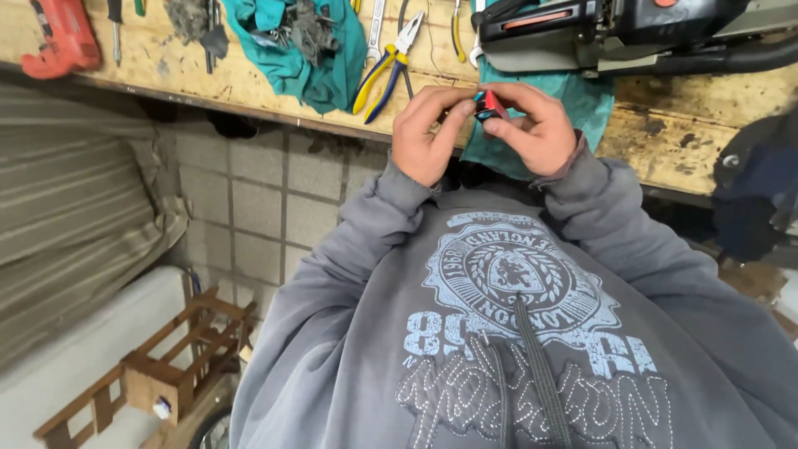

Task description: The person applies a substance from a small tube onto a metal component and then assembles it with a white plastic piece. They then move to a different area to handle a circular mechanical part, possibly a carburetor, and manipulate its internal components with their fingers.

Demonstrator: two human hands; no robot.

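Both hands — left hand (428, 133) and right hand (532, 129) — pinch a small red-and-black part (489, 106) at the worn wooden counter's (665, 141) near edge; pliers (386, 66) and teal cloth (320, 75) lie nearby — tiled wall (266, 199) below.

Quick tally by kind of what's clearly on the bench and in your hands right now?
Pliers with yellow and blue handles: 1
Screwdriver: 1
Red power tool: 1
Teal cloths: 2
Black machine: 1
Small red and black part, held between left hand and right hand: 1
Total: 7
Other tools at the top edge are cut off, so not counted.
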